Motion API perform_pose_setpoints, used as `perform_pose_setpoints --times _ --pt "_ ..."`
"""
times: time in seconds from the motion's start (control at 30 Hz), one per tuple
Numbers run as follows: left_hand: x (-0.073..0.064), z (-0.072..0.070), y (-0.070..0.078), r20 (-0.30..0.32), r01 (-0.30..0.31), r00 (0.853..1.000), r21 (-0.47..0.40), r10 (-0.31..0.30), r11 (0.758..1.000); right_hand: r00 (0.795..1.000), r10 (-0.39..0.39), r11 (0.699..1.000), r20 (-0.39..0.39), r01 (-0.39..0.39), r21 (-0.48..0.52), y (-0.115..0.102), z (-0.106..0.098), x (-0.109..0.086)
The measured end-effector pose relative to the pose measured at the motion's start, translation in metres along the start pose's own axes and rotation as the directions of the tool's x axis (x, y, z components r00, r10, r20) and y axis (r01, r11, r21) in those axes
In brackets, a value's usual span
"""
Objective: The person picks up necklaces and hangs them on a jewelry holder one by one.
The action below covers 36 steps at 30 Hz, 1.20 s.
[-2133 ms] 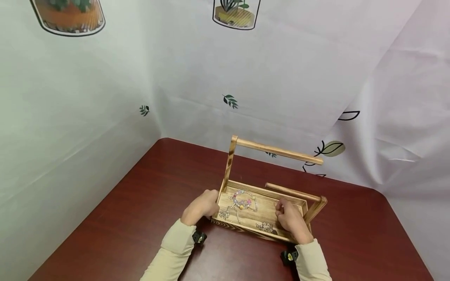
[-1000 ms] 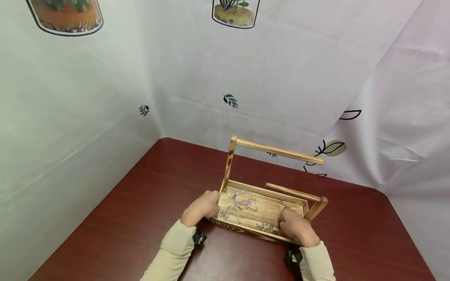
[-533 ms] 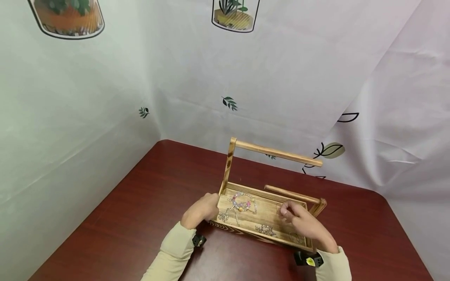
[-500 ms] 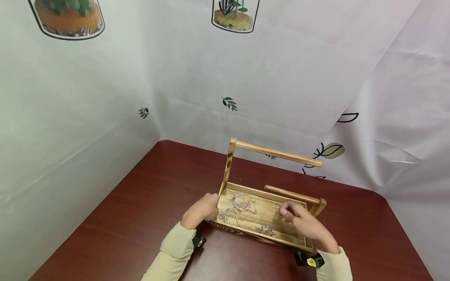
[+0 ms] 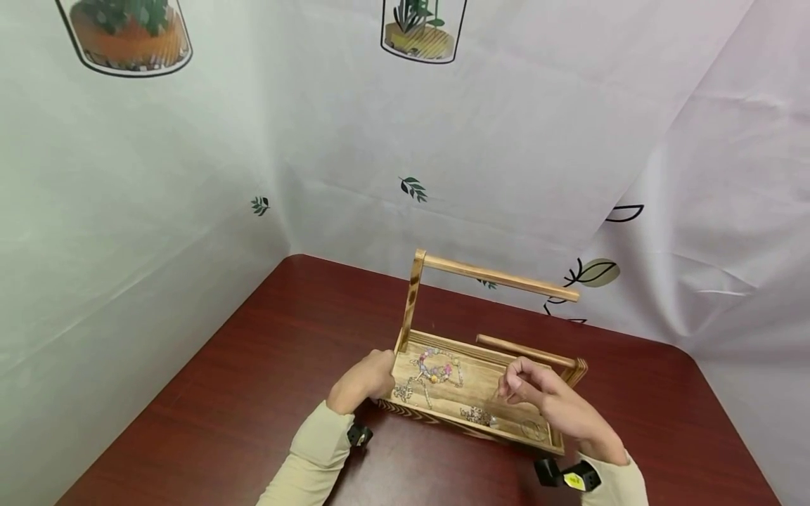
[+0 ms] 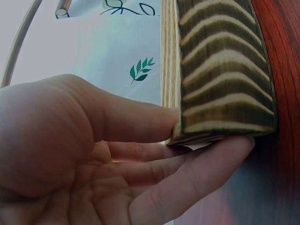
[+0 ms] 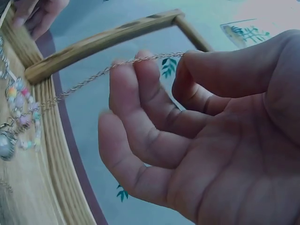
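My left hand [image 5: 365, 383] grips the left end of a shallow wooden box [image 5: 443, 419]. In the left wrist view its thumb and fingers take hold of the box's corner [image 6: 225, 70]. Over the box's right half, my right hand [image 5: 550, 400] pinches a thin chain necklace [image 7: 86, 83] between thumb and index finger; its other fingers are loosely bent. The chain slants down to a round pendant [image 7: 6, 145]. Inside the box lie a colourful beaded bracelet [image 5: 448, 370], silvery jewellery [image 5: 402, 392] at the left, and a silvery cluster [image 5: 474, 414] near the front wall.
A wooden handle bar [image 5: 500, 276] rises above the box on a left upright [image 5: 413, 302]; a second bar [image 5: 525, 349] runs low along the back right. A thin ring-shaped piece [image 5: 531, 429] lies at the front right corner. White printed sheeting [image 5: 506, 140] stands behind the dark red table [image 5: 266, 393].
My right hand has gone from down inside the box to higher and farther right, drawing the chain up with it. My left hand stays at the box's left end.
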<state>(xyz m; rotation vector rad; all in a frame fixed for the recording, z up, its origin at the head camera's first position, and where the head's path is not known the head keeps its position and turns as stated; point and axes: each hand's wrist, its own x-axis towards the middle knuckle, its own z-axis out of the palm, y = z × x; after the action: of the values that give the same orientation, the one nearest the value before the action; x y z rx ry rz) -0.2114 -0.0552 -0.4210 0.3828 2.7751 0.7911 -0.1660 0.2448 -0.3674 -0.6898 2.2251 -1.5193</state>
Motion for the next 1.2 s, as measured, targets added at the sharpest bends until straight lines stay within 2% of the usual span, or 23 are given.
perform_pose_setpoints --times 0.1,0.27,0.43,0.57,0.73,0.83,0.9,1.03,1.2 --pt "0.0 0.0 0.0 0.0 -0.005 1.0 0.002 0.005 1.0 0.998 -0.059 0.997 0.01 0.058 0.054 -0.003 0.0 -0.002" --pt "-0.001 0.001 0.0 -0.012 -0.017 1.0 0.002 0.017 1.0 0.992 -0.125 0.982 -0.02 0.127 0.139 -0.004 0.0 -0.002" --pt "-0.001 0.002 0.0 0.0 -0.008 1.0 -0.001 0.008 1.0 0.977 -0.21 0.953 -0.046 0.215 0.212 -0.004 0.002 -0.001" --pt "0.0 0.003 0.0 0.006 -0.007 1.0 0.005 0.007 1.0 0.958 -0.258 0.932 -0.126 0.282 0.229 -0.008 0.003 0.0" --pt "0.0 0.002 -0.001 0.001 -0.02 1.0 0.007 0.02 1.0 0.95 -0.208 0.954 -0.231 0.249 0.169 -0.012 0.005 -0.003" --pt "0.001 0.002 -0.002 0.009 -0.024 1.0 0.002 0.024 1.0 0.948 -0.185 0.972 -0.258 0.215 0.095 -0.015 0.006 -0.004" --pt "0.001 0.002 -0.001 0.019 -0.024 1.0 0.0 0.024 1.0 0.939 -0.199 0.977 -0.279 0.211 0.013 -0.017 0.007 -0.005" --pt "0.001 0.002 -0.002 0.029 -0.024 0.999 -0.012 0.024 1.0 0.909 -0.218 0.971 -0.354 0.167 -0.169 -0.023 0.013 -0.006" --pt "0.001 0.002 -0.004 0.04 -0.025 0.999 -0.043 0.026 0.999 0.844 -0.283 0.936 -0.455 0.14 -0.322 -0.03 0.02 -0.003"
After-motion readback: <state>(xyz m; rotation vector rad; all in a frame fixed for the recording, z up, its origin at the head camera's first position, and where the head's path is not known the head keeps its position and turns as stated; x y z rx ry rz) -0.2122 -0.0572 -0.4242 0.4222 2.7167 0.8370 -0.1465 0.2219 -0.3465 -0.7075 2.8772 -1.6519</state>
